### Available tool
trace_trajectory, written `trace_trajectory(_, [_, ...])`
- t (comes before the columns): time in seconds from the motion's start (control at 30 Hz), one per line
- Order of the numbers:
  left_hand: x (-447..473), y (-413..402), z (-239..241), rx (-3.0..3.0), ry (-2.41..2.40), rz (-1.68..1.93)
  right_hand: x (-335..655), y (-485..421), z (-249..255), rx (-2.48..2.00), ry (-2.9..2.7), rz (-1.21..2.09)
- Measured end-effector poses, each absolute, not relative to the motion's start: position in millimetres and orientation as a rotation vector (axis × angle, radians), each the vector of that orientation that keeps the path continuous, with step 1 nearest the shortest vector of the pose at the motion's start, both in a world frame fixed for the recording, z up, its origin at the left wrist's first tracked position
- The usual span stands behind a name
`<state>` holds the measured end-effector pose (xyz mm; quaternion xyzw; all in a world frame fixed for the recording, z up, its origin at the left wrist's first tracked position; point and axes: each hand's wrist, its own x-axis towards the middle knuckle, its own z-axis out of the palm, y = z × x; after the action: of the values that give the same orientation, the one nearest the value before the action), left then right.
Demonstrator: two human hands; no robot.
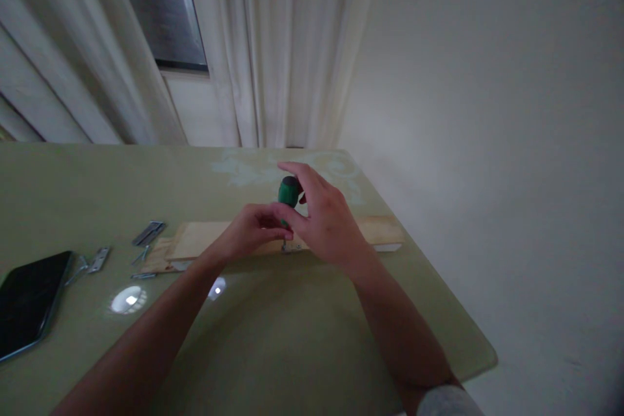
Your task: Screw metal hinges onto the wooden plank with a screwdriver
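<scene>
A stubby green-and-black screwdriver handle (288, 191) stands nearly upright over a length of pale wood (199, 238). My right hand (327, 214) is around the handle, with its thumb across the front and its index finger stretched past the top. Lower down, the fingers of my left hand (256, 227) pinch together about the base of the screwdriver; exactly what lies between their tips is partly hidden. Just beneath them a small metal plate (295, 248) rests at the near edge of the wood. The screwdriver's tip cannot be made out clearly.
Left of the wood lie a metal hinge (149, 233), a smaller metal plate (99, 260) and several loose screws (141, 256). A dark phone or tablet (32, 302) is at the left on the greenish table (273, 344). Curtains (302, 45) hang behind; a wall (487, 143) borders the right.
</scene>
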<state>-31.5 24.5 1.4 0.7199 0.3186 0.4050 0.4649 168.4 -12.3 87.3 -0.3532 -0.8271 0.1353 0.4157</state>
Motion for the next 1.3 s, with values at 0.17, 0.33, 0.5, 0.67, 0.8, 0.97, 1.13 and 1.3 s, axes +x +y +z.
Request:
trace_trajectory(0.17, [-30.5, 23.4, 2.8, 1.837, 0.774, 0.958, 168.3, -12.5, 88.2, -0.859, -2.064, 0.377])
trace_trajectory(0.33, [-31.6, 23.3, 1.4, 1.780, 0.784, 0.939, 169.2, -14.2, 88.9, -0.853, -2.076, 0.336])
trace_trajectory(0.5, [-29.3, 21.6, 1.7, 1.846, 0.858, 1.014, 167.4, -16.4, 88.5, -0.896, -2.079, 0.321])
trace_trajectory(0.67, [-27.2, 19.9, 3.7, 1.844, 0.802, 0.969, 166.1, -19.1, 90.0, -0.862, -2.120, 0.327])
trace_trajectory(0.8, [-26.2, 20.1, 1.2, 1.856, 0.892, 0.992, 164.8, -21.1, 91.4, -0.894, -2.095, 0.330])
trace_trajectory(0.97, [-26.5, 20.4, -2.0, 1.849, 0.821, 0.981, 163.4, -17.5, 90.9, -0.954, -2.067, 0.240])
trace_trajectory(1.13, [-29.2, 22.5, -5.0, 1.809, 0.713, 0.963, 164.0, -15.4, 89.3, -0.926, -2.013, 0.226])
trace_trajectory(1.3, [-26.0, 21.6, -3.3, 1.707, 0.746, 1.035, 165.0, -15.1, 87.9, -0.937, -1.983, 0.224])
